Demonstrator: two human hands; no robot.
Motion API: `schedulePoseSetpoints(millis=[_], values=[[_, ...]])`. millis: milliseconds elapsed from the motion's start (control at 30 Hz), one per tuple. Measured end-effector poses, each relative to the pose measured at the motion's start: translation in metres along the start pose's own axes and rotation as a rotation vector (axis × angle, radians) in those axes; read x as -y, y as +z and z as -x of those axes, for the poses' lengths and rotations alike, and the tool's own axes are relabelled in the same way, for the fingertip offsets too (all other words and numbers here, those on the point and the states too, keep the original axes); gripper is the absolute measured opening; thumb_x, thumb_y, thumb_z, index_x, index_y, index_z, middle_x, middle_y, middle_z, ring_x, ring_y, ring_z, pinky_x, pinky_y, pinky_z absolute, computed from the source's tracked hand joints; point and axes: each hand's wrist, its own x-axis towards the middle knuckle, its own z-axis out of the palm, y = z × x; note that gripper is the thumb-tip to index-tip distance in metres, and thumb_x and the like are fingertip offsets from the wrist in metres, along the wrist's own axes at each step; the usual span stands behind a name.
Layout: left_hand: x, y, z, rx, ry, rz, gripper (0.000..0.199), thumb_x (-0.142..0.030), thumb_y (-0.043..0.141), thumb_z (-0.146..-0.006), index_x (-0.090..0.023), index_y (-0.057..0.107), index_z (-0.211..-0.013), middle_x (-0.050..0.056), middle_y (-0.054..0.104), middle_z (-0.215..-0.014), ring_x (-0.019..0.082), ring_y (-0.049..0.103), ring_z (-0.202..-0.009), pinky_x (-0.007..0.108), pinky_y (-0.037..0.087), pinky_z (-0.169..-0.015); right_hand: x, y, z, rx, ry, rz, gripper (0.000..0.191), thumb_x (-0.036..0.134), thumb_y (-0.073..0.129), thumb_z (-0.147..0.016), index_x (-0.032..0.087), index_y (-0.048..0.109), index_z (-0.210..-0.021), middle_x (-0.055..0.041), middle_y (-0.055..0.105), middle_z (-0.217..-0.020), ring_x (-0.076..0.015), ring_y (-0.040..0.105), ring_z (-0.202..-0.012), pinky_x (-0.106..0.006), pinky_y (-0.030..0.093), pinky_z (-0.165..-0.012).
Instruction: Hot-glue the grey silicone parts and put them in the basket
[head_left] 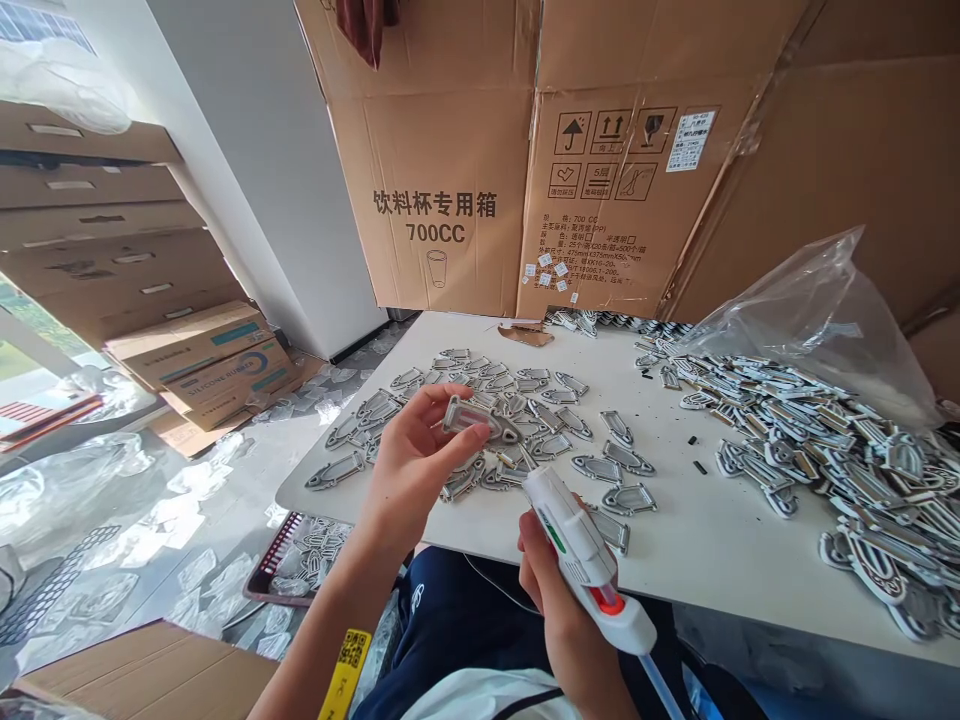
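My left hand (420,455) is closed on a small grey plastic part (480,418), pointed at one end and shaped like a frame, held above the table between thumb and fingers. My right hand (559,590) grips a white hot glue gun (574,530) with a green label and a red piece near its back. A pale translucent stick (660,685) sticks out of its rear. The gun's thin nozzle points up and left, just below the held part; I cannot tell whether they touch. Similar grey parts (619,428) lie scattered on the white table (675,545) around both hands.
A big heap of grey parts (832,430) covers the table's right side, with a clear plastic bag (817,300) behind. Cardboard boxes (442,150) wall the back. Below the left edge stands a dark red basket (262,568) of parts. Clear plastic pieces litter the floor.
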Motion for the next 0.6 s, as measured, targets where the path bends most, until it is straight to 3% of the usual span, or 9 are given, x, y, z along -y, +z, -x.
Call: schedulePoseSetpoints(millis=[100, 233, 433, 600], values=[[-0.003, 0.000, 0.002, -0.011, 0.007, -0.051, 0.035, -0.025, 0.096, -0.087, -0.023, 0.082, -0.119, 0.002, 0.080, -0.102, 0.013, 0.075, -0.084, 0.023, 0.064, -0.077, -0.003, 0.001, 0.001, 0.036, 0.092, -0.057, 0.042, 0.062, 0.082, -0.103, 0.026, 0.063, -0.094, 0.0043, 0.055, -0.077, -0.0154, 0.050, -0.063, -0.027, 0.048, -0.055], [-0.005, 0.002, 0.007, 0.009, 0.040, -0.145, 0.020, -0.030, 0.092, -0.090, -0.022, 0.085, -0.108, 0.005, 0.083, -0.098, 0.019, 0.079, -0.088, 0.030, 0.066, -0.079, -0.005, 0.001, 0.002, 0.115, 0.139, -0.119, 0.041, 0.059, 0.083, -0.105, 0.026, 0.060, -0.095, 0.0047, 0.057, -0.079, -0.0148, 0.049, -0.065, -0.028, 0.045, -0.059], [-0.006, 0.004, 0.012, 0.023, 0.058, -0.239, 0.016, -0.033, 0.091, -0.093, -0.023, 0.085, -0.103, 0.005, 0.084, -0.099, 0.020, 0.080, -0.093, 0.029, 0.066, -0.079, -0.005, 0.003, 0.000, 0.063, 0.168, -0.130, 0.041, 0.059, 0.084, -0.104, 0.026, 0.061, -0.100, 0.0041, 0.061, -0.081, -0.0150, 0.050, -0.065, -0.029, 0.044, -0.058], [-0.008, 0.003, 0.016, 0.027, 0.034, -0.213, 0.018, -0.033, 0.095, -0.091, -0.022, 0.084, -0.101, 0.005, 0.085, -0.099, 0.021, 0.081, -0.097, 0.032, 0.068, -0.084, -0.002, 0.004, -0.003, 0.025, 0.170, -0.120, 0.049, 0.067, 0.086, -0.098, 0.027, 0.059, -0.089, 0.0041, 0.063, -0.076, -0.0164, 0.055, -0.061, -0.030, 0.047, -0.055]])
